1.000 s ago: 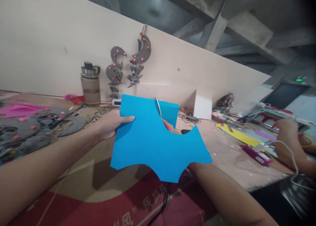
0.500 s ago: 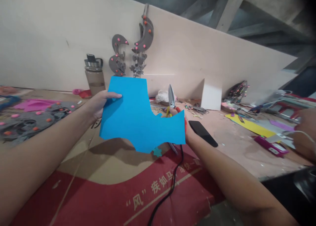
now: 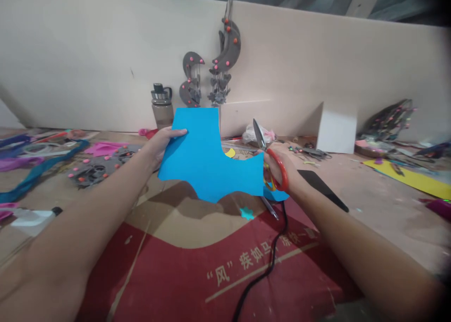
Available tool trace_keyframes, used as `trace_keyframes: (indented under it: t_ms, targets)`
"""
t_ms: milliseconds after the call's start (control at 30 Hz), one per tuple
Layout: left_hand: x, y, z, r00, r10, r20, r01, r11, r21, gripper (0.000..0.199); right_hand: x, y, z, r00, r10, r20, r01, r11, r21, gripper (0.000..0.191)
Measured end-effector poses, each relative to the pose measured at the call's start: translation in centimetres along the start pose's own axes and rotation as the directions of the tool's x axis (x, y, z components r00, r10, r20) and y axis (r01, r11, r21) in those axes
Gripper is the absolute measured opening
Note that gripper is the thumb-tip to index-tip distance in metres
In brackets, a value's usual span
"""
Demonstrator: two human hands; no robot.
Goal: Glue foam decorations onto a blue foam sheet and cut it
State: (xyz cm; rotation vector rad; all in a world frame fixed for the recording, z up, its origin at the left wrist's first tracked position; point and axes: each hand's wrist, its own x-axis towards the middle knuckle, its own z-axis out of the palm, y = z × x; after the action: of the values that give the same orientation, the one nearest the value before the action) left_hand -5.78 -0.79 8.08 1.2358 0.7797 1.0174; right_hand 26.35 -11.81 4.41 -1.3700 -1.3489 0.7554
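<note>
A bright blue sheet [image 3: 200, 157] with curved cut-outs along its edges is held up in front of me. My left hand [image 3: 164, 146] pinches its left side, thumb on the near face and fingers hidden behind. At the sheet's right end, my right hand [image 3: 278, 164] grips scissors [image 3: 280, 172] with red and yellow handles, blades pointing up and away from the sheet. Below the sheet a small teal star-shaped piece [image 3: 246, 213] lies on the printed cardboard [image 3: 169, 275]. Another blue scrap [image 3: 276, 193] and a pen [image 3: 270, 209] lie under my right hand.
A black phone [image 3: 322, 188] lies right of my forearm, and a black cord [image 3: 259, 279] crosses the cardboard. Behind stand a bottle [image 3: 162, 111] and a white card [image 3: 337, 129]. Grey felt moons [image 3: 229, 45] hang on the wall. Ribbons [image 3: 42, 167] lie at left, yellow felt [image 3: 412, 177] at right.
My view has turned to the right and levelled. The scissors' handles now show fully beside the sheet's right end, and a blue scrap shows beneath. Both hands keep their hold.
</note>
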Motion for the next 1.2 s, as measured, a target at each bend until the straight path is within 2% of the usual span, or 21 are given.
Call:
trace_keyframes:
  t_ms: [167,367,500,567,700,800,867,933,1033,1133,1200]
  targets:
    - [0.8,-1.1,-0.5,0.999,-0.049,-0.003,0.049,0.999,-0.025,0.041,0.2,0.2,0.2,0.997,0.046,-0.056,-0.042,0.997,0.066,0.032]
    - [1.2,-1.5,-1.1,0.998,-0.068,-0.009,0.068,0.997,-0.027,0.04,0.3,-0.7,-0.1,0.996,-0.019,-0.084,0.032,0.988,0.152,0.029]
    - [0.3,-0.9,-0.7,0.997,-0.039,0.069,0.044,0.996,-0.073,0.044,-0.3,-0.9,-0.2,0.979,-0.199,-0.049,0.2,0.98,0.02,0.029]
    - [0.0,-0.5,-0.5,0.993,-0.021,0.116,0.032,0.995,-0.093,0.046,-0.6,-0.8,-0.1,0.972,-0.234,-0.022,0.234,0.972,-0.016,0.03]
    - [0.4,-0.4,-0.7,0.995,-0.007,0.104,0.017,0.996,-0.091,0.045,-0.5,-0.4,0.1,0.979,-0.192,-0.066,0.189,0.98,-0.057,0.032]
    - [1.2,-1.0,-1.5,0.998,-0.029,0.054,0.033,0.996,-0.078,0.041,0.2,0.3,-0.4,0.986,-0.137,-0.096,0.111,0.966,-0.235,0.028]
    - [1.7,-1.6,-2.1,0.998,-0.056,0.006,0.056,0.996,-0.075,0.04,0.7,1.0,-1.0,0.989,-0.136,-0.06,0.1,0.909,-0.405,0.019]
    - [2.0,-2.1,-2.6,0.998,-0.057,0.0,0.057,0.994,-0.088,0.041,1.3,1.7,-1.6,0.977,-0.212,-0.02,0.156,0.776,-0.611,0.018]
    - [2.2,-2.8,-3.0,0.996,-0.05,-0.069,0.044,0.995,-0.084,0.04,1.8,2.5,-2.1,0.967,-0.253,-0.004,0.178,0.692,-0.699,0.019]
    - [2.2,-3.1,-2.8,0.99,-0.069,-0.121,0.059,0.995,-0.083,0.039,2.2,3.0,-2.7,0.954,-0.299,0.024,0.196,0.56,-0.805,0.025]
    - [2.1,-3.1,-2.6,0.987,-0.081,-0.142,0.07,0.994,-0.078,0.039,2.6,3.1,-3.4,0.947,-0.318,0.042,0.214,0.53,-0.82,0.028]
